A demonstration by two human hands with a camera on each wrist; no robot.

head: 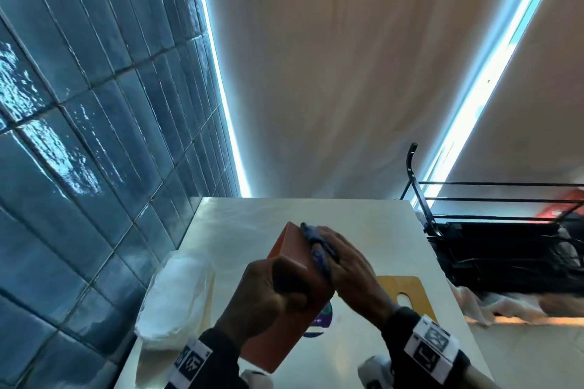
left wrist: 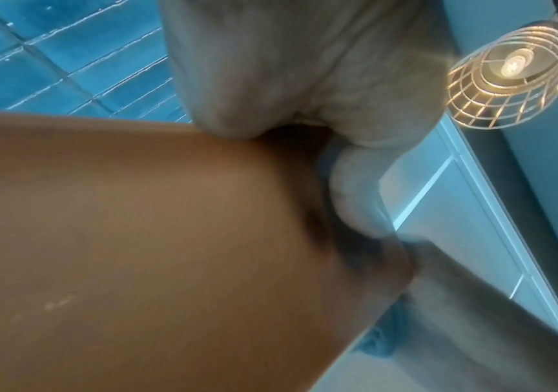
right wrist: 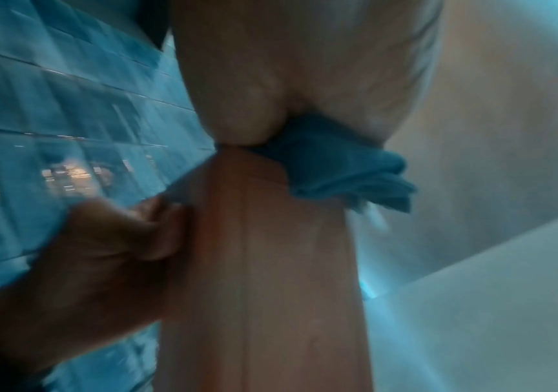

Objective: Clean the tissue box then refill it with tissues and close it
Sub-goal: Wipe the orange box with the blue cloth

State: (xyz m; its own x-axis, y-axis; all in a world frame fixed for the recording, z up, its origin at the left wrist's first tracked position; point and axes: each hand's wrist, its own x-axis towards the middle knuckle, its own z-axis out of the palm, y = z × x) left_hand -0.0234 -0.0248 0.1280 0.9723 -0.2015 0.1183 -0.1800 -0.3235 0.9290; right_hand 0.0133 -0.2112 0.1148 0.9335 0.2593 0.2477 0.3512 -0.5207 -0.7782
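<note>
At the far left of the pale surface, beside the tiled wall, a clear bag of white tissues is laid. The orange tissue box is held tilted above the surface, gripped by the curled fingers of the left hand. A blue cloth is pressed against its side by the nearly straight fingers of the right hand. A wooden lid is seen lying further right.

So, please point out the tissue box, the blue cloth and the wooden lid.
tissue box point(head: 292, 249): head view, its upper orange side.
blue cloth point(head: 319, 259): head view, its bunched middle.
wooden lid point(head: 407, 287): head view, above its slot.
</note>
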